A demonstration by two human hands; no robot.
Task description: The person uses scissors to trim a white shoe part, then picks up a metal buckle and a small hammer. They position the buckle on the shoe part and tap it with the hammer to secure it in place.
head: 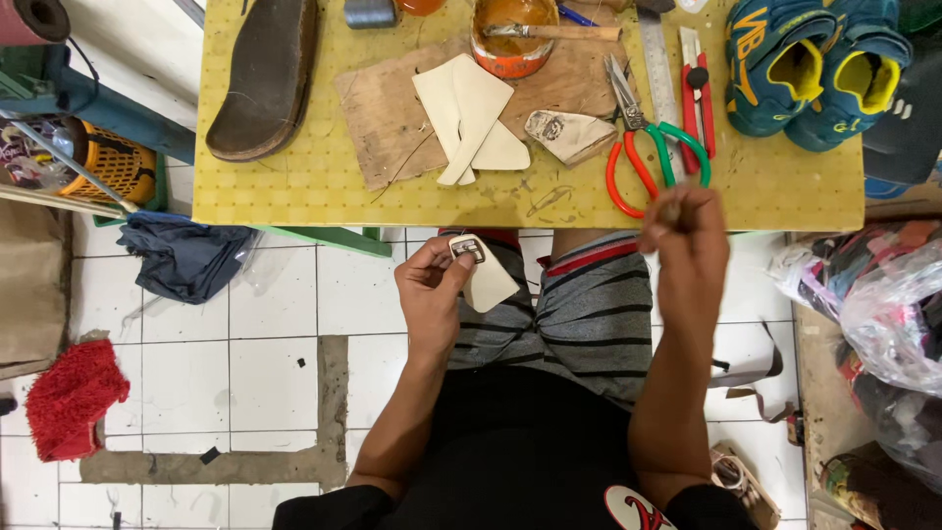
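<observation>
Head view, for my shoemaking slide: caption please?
Left hand holds a cream cutout; right hand pinches something small beside scissors on the yellow table.

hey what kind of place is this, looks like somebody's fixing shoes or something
Probably a small shoe repair or shoemaking bench. On the yellow work table lie a dark shoe sole, cut pale pieces and an orange glue pot with a brush, beside blue shoes.
</observation>
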